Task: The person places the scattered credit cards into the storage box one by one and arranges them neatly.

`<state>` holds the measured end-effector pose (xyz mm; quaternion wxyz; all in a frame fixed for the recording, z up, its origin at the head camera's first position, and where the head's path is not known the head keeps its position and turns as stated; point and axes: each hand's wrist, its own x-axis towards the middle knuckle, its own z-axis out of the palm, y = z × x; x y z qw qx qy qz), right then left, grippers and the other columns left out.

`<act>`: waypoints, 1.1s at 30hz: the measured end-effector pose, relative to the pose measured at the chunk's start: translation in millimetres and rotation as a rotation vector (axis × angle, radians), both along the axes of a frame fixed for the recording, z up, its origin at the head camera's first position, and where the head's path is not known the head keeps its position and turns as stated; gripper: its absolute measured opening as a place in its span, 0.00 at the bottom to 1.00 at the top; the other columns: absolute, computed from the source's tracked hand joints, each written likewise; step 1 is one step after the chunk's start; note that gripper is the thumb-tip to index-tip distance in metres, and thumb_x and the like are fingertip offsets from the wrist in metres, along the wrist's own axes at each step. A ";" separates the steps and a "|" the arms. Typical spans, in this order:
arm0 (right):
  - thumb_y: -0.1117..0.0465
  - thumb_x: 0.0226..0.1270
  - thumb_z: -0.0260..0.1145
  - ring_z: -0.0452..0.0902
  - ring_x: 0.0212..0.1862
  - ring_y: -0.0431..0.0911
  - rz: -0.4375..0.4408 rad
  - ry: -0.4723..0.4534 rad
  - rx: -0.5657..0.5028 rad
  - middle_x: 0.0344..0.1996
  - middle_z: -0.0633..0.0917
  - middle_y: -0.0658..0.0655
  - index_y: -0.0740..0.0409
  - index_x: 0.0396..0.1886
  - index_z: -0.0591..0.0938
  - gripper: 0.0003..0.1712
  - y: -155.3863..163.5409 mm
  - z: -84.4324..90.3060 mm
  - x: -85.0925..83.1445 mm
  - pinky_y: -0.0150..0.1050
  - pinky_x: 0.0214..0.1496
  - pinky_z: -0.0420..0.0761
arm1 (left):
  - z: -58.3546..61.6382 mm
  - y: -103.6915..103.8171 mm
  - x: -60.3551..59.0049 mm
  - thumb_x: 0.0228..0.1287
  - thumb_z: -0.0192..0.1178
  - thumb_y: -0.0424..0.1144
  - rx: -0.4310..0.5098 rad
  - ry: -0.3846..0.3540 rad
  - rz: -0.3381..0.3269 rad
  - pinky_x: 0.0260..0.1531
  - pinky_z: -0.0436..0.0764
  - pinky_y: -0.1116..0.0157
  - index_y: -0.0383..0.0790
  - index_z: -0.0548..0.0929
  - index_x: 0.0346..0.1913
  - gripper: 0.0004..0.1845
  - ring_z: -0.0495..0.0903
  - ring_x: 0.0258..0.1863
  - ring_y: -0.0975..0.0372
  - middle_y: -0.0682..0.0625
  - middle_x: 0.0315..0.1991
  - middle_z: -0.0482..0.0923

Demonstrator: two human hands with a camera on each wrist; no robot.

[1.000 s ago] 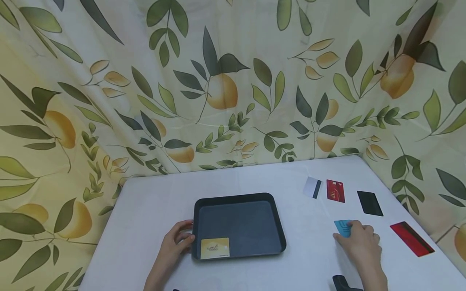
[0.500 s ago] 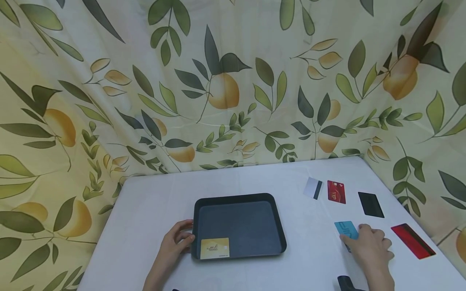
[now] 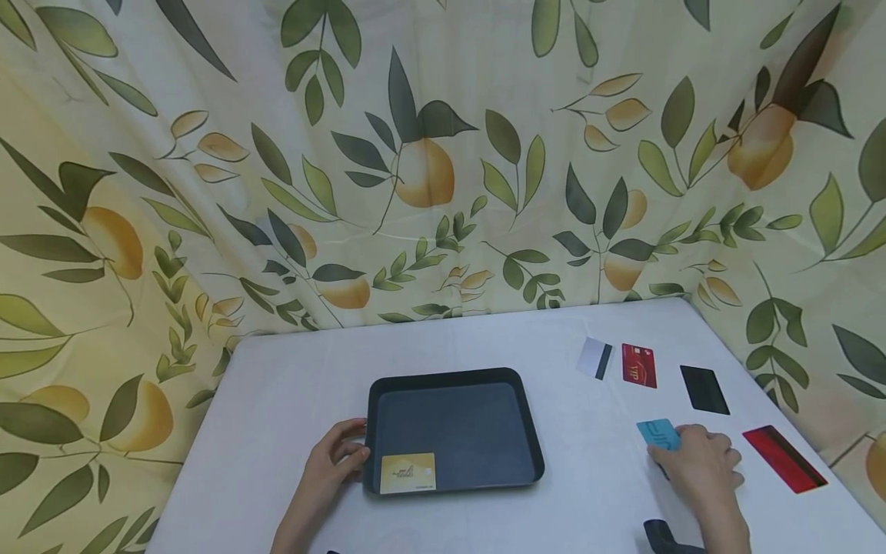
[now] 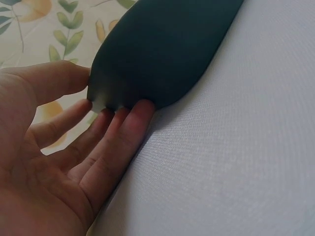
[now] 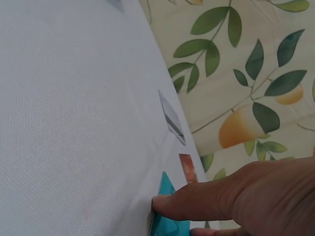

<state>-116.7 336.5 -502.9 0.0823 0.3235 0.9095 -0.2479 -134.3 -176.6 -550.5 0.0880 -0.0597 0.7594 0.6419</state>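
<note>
In the head view my left hand [image 3: 335, 455] holds the left wall of a dark rectangular tray [image 3: 537, 431]. The left wrist view shows its thumb at the rim and the other fingertips [image 4: 140, 110] against the outer wall. A yellow card [image 3: 408, 472] lies in the tray's near left corner. On the right, my right hand [image 3: 702, 465] pinches a light blue card [image 3: 659, 434], which looks slightly tilted off the cloth. Its thumb [image 5: 182, 204] presses on that card's edge in the right wrist view. The card's near right part is hidden behind the hand.
Beyond the right hand lie a white card with a dark stripe [image 3: 595, 358], a red VIP card [image 3: 638, 365], a black card [image 3: 704, 389] and a red card with a dark stripe [image 3: 785, 459]. A patterned curtain [image 3: 443, 192] hangs behind the table.
The right hand has shifted slightly right since one second ago. The blue card looked flatter half a second ago and is tilted again now. The left hand and tray have stayed put.
</note>
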 end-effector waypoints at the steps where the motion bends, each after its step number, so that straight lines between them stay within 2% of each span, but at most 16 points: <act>1: 0.61 0.64 0.72 0.54 0.59 0.78 0.000 0.012 -0.009 0.54 0.60 0.86 0.83 0.63 0.63 0.40 0.2 -0.5 -0.4 0.75 0.62 0.69 | 0.2 -0.2 0.1 0.64 0.72 0.36 0.001 0.000 0.001 0.35 0.91 0.62 0.43 0.77 0.68 0.30 0.85 0.45 0.60 0.40 0.65 0.79; 6: 0.65 0.61 0.74 0.57 0.59 0.79 0.039 0.095 -0.025 0.57 0.63 0.85 0.79 0.65 0.62 0.41 2.8 -4.3 -2.0 0.76 0.60 0.69 | 0.4 -0.6 0.1 0.64 0.72 0.36 -0.008 -0.006 0.002 0.35 0.91 0.62 0.44 0.77 0.68 0.29 0.85 0.45 0.60 0.40 0.66 0.79; 8: 0.66 0.60 0.74 0.60 0.59 0.80 0.069 0.112 -0.022 0.58 0.66 0.85 0.78 0.66 0.62 0.42 4.8 -4.7 -2.2 0.77 0.64 0.71 | 0.3 -0.4 -0.3 0.65 0.72 0.36 -0.011 -0.010 0.000 0.35 0.91 0.62 0.43 0.77 0.68 0.29 0.84 0.45 0.60 0.39 0.66 0.78; 10: 0.65 0.62 0.74 0.62 0.61 0.80 0.095 0.103 -0.028 0.60 0.67 0.84 0.76 0.68 0.61 0.43 7.4 -4.3 -2.5 0.77 0.67 0.72 | 0.0 -0.1 -0.9 0.65 0.71 0.37 -0.013 -0.017 0.000 0.36 0.91 0.62 0.43 0.77 0.69 0.29 0.84 0.45 0.60 0.39 0.66 0.78; 16: 0.63 0.64 0.74 0.66 0.63 0.80 0.164 0.077 -0.043 0.63 0.67 0.86 0.71 0.71 0.59 0.44 14.9 -5.6 -2.7 0.76 0.64 0.73 | -0.5 0.7 -1.6 0.65 0.71 0.37 -0.014 -0.037 -0.004 0.37 0.91 0.62 0.43 0.76 0.69 0.30 0.84 0.46 0.59 0.39 0.67 0.78; 25: 0.62 0.68 0.72 0.69 0.60 0.79 0.303 0.081 -0.051 0.62 0.68 0.86 0.74 0.71 0.57 0.43 23.3 -5.6 -6.8 0.76 0.64 0.74 | -0.1 1.3 -2.0 0.65 0.71 0.37 -0.008 -0.048 0.007 0.38 0.91 0.62 0.44 0.77 0.69 0.30 0.84 0.47 0.57 0.41 0.67 0.78; 33: 0.61 0.69 0.72 0.67 0.61 0.80 0.438 0.066 -0.104 0.61 0.69 0.86 0.72 0.71 0.57 0.42 28.8 1.7 -18.8 0.78 0.65 0.70 | 0.0 0.5 -1.6 0.64 0.71 0.37 -0.014 -0.042 0.017 0.37 0.90 0.62 0.44 0.77 0.69 0.30 0.84 0.47 0.58 0.41 0.66 0.79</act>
